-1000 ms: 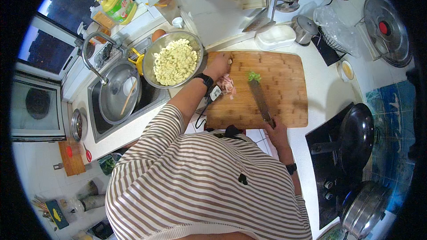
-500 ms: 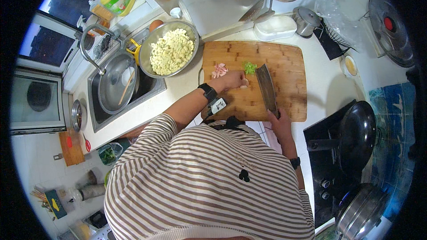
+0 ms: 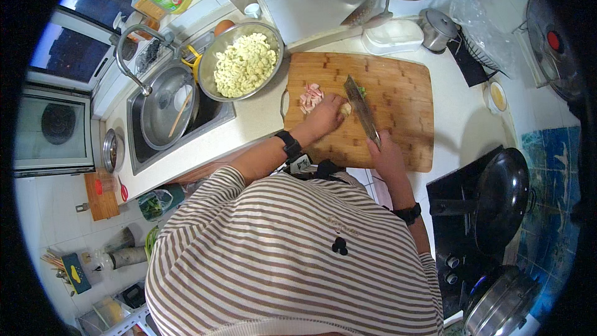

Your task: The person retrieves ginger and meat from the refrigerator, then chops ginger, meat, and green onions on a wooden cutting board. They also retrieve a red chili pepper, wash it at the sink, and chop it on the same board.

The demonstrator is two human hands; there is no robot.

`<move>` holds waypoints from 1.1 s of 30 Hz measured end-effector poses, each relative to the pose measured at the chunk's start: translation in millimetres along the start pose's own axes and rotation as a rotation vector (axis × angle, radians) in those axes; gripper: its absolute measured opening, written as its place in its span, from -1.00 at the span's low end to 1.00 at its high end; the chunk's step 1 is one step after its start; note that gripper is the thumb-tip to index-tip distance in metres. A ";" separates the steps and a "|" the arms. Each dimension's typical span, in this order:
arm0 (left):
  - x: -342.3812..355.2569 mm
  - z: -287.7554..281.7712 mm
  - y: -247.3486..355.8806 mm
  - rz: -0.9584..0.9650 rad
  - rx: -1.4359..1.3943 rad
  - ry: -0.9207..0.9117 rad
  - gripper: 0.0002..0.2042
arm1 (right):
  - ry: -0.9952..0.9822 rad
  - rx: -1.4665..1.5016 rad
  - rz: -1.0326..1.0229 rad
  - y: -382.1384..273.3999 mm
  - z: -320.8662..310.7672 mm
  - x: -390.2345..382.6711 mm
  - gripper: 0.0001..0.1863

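My two hands are apart over the broad, rectangular, light-brown wooden cutting board (image 3: 407, 99); my right hand (image 3: 387, 151) is clamped round the handle end of a long, dark-grey metal knife (image 3: 362, 111), whose blade slants away from me and to the left; my left hand (image 3: 323, 118) has its fingers bunched on a small, pale, roundish piece of food (image 3: 346, 109), which sits on the board just left of the blade. A loose heap of pink chopped pieces (image 3: 310, 94) lies beside my left hand, on its far side; a few bright-green chopped bits (image 3: 363, 91) show at the right edge of the blade, the rest of them hidden by it. Beyond the board's left edge stands a round, silvery metal bowl (image 3: 208, 81), full of pale-yellow, knobbly pieces (image 3: 245, 63); to my right a black, round wok (image 3: 499, 202) rests on the black, flat stove (image 3: 451, 230).
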State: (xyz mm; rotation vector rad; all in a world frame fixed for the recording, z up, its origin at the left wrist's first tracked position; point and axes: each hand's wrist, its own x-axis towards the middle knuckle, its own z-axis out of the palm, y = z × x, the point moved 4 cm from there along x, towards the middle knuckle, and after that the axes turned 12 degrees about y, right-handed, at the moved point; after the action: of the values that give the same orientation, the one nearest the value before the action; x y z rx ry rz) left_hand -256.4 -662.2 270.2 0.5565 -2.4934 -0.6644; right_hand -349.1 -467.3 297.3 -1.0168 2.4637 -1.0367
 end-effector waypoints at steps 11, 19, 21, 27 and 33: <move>4.9 4.4 -4.5 -0.029 -0.048 -0.069 -0.68 | -0.078 -0.184 -0.092 -26.8 2.0 17.0 -0.70; 6.0 7.8 -4.5 0.023 0.014 -0.052 -0.72 | -0.141 -0.295 -0.093 -33.0 9.3 37.5 -0.72; 6.3 9.8 -5.7 0.019 0.025 -0.083 -0.71 | -0.148 -0.300 -0.086 -28.8 13.0 41.6 -0.73; 5.3 8.6 -6.9 0.037 0.027 -0.090 -0.76 | -0.098 -0.216 -0.049 -11.8 46.5 57.9 -0.68; 1.7 4.3 -6.1 0.073 -0.044 -0.036 -0.75 | -0.004 -0.107 -0.008 13.6 55.3 58.4 -0.57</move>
State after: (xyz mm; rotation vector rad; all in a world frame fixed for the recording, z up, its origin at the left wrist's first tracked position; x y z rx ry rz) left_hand -258.6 -666.4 264.2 0.4384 -2.5137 -0.7046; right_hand -370.3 -529.9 249.5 -1.0601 2.5373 -0.9129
